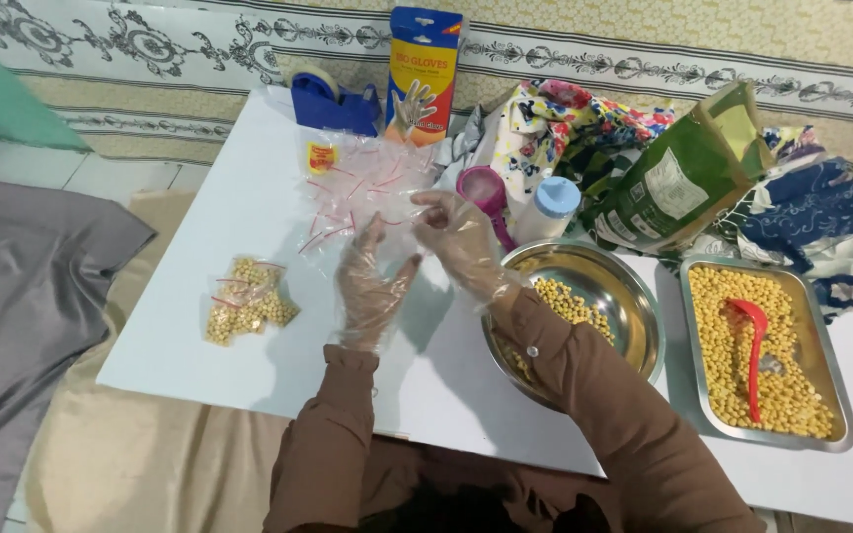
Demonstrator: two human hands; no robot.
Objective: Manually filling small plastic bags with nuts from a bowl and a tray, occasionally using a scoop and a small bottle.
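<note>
Both my hands wear clear plastic gloves and brown sleeves. My left hand (372, 286) is raised over the white table (249, 345) with fingers spread, reaching toward a pile of small empty zip bags with red seals (362, 192). My right hand (461, 237) hovers beside it, fingertips pinching at the edge of one clear bag from that pile. Several filled bags of yellow beans (247, 301) lie to the left. A steel bowl (634, 306) holding yellow beans sits under my right forearm.
A steel tray (831, 395) of yellow beans with a red scoop (754, 345) stands at the right. Behind are a blue tape dispenser (333, 99), a glove box (422, 69), a pink cup (486, 192), a white bottle (548, 207), a green bag (683, 178) and patterned cloth.
</note>
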